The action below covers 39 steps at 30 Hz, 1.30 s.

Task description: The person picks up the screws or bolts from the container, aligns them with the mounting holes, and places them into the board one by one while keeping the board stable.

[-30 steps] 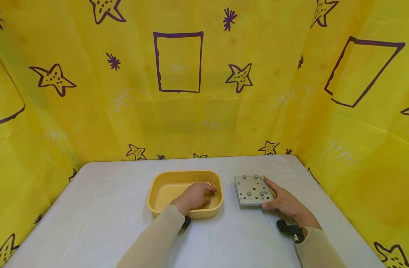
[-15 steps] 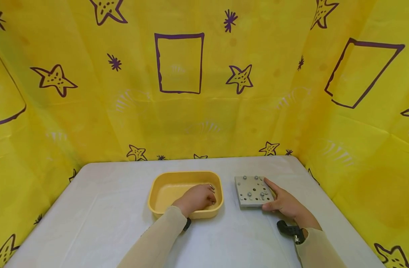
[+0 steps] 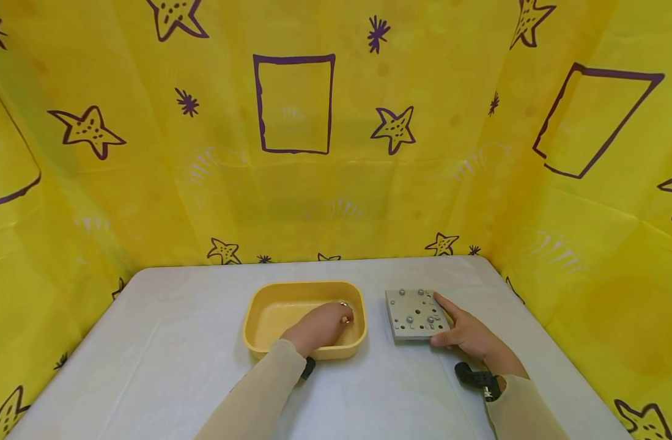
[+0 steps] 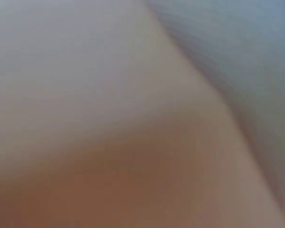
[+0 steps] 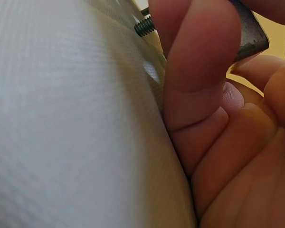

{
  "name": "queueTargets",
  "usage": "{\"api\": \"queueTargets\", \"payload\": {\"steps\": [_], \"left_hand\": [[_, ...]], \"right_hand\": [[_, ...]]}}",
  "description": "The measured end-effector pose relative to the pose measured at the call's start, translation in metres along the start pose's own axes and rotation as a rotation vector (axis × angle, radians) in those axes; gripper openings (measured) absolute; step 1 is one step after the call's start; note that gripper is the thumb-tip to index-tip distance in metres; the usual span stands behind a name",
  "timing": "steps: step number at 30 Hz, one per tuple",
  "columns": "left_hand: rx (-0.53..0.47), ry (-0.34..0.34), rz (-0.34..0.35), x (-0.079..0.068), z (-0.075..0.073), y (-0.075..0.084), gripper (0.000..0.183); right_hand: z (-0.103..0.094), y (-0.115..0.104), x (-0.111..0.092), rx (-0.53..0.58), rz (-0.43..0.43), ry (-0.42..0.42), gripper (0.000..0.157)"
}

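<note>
In the head view my left hand (image 3: 319,324) reaches into a yellow tray (image 3: 249,318), fingers bent down near its right end. Small shiny metal bits (image 3: 343,304) show by those fingers; whether any is pinched is hidden. To the right, a square metal plate (image 3: 409,304) with several holes and bolts on its top face lies on the table. My right hand (image 3: 470,333) grips the plate's right edge, thumb at the near corner and a finger along the far one. The right wrist view shows a bolt's threaded end (image 5: 144,27) beyond the fingers and a dark plate corner (image 5: 256,40).
A white-covered table (image 3: 176,366) carries the tray and plate. Yellow patterned cloth (image 3: 291,201) walls off the back and both sides. A black wrist camera (image 3: 476,376) sits on the right wrist. The left wrist view is mostly blurred.
My left hand shifts slightly inside the tray and its fingers bend and move among the small metal bits. The right hand and the plate stay put.
</note>
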State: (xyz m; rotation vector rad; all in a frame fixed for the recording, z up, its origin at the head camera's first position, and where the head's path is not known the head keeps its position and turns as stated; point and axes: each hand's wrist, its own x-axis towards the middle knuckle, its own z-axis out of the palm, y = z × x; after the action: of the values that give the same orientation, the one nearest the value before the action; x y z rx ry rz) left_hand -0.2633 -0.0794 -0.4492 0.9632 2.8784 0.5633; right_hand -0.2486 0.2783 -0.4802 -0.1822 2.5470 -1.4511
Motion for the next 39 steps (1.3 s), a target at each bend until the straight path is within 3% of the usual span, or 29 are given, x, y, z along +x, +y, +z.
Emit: {"api": "queueTargets", "payload": {"steps": [6, 11, 15, 18, 21, 24, 29, 32, 37, 39], "left_hand": [[-0.149, 0.099, -0.07, -0.005, -0.005, -0.001, 0.017], [-0.305, 0.131, -0.16, -0.007, -0.013, 0.0, 0.013], [-0.516, 0.124, -0.239, -0.007, -0.019, 0.004, 0.014], [-0.743, 0.136, -0.28, -0.006, -0.023, 0.011, 0.017], [-0.925, 0.173, -0.281, -0.004, -0.026, 0.021, 0.018], [-1.035, 0.209, -0.263, 0.002, -0.025, 0.03, 0.016], [-1.12, 0.239, -0.256, 0.016, -0.018, 0.047, 0.015], [-1.135, 0.216, -0.272, 0.024, -0.013, 0.057, 0.014], [-1.08, 0.162, -0.271, 0.037, -0.008, 0.069, 0.013], [-1.006, 0.155, -0.263, 0.042, -0.006, 0.072, 0.013]], "right_hand": [[0.001, -0.002, -0.001, -0.006, -0.021, -0.002, 0.119], [0.0, -0.006, -0.003, -0.011, -0.021, 0.0, 0.117], [0.0, -0.007, -0.004, -0.022, -0.006, -0.003, 0.117], [0.0, -0.006, -0.004, -0.024, 0.005, -0.005, 0.117], [0.0, -0.006, -0.004, -0.028, -0.004, -0.013, 0.117], [0.0, -0.006, -0.003, -0.035, -0.013, -0.008, 0.116], [-0.002, -0.004, -0.002, -0.037, -0.024, -0.004, 0.117], [-0.002, -0.002, -0.001, -0.029, -0.019, 0.002, 0.119], [-0.001, 0.0, 0.0, -0.019, -0.018, 0.004, 0.119], [-0.001, 0.0, 0.001, -0.019, -0.019, 0.002, 0.12]]}}
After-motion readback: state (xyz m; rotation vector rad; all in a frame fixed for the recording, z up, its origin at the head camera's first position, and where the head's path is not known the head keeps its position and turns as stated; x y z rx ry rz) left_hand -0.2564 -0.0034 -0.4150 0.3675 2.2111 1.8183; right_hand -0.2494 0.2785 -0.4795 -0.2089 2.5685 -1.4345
